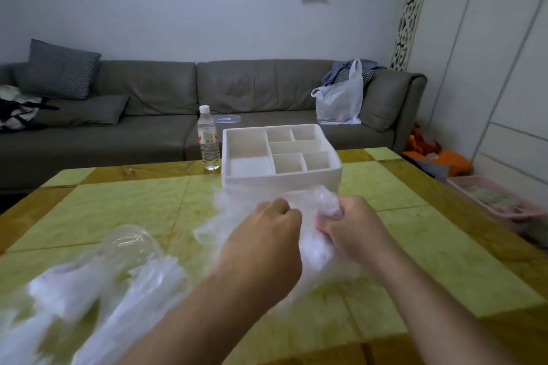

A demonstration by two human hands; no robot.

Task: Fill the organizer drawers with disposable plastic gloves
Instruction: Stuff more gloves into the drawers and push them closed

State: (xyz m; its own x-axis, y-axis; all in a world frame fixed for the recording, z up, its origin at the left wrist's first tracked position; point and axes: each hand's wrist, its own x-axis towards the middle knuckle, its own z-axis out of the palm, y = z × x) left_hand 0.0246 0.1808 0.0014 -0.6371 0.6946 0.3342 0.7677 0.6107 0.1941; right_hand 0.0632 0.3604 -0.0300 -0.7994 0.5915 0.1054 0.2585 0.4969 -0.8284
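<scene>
both hands, left hand and right hand, pinch crumpled gloves just near of the organizer (drawer front hidden); bunch them tighter before tucking in.

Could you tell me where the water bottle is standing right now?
The water bottle stands upright at the table's far edge, just left of the white organizer.

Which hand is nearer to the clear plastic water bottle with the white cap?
Left. The left hand is below and slightly right of the clear plastic water bottle with the white cap; the right hand lies farther right. Both grip crumpled clear plastic gloves.
</scene>
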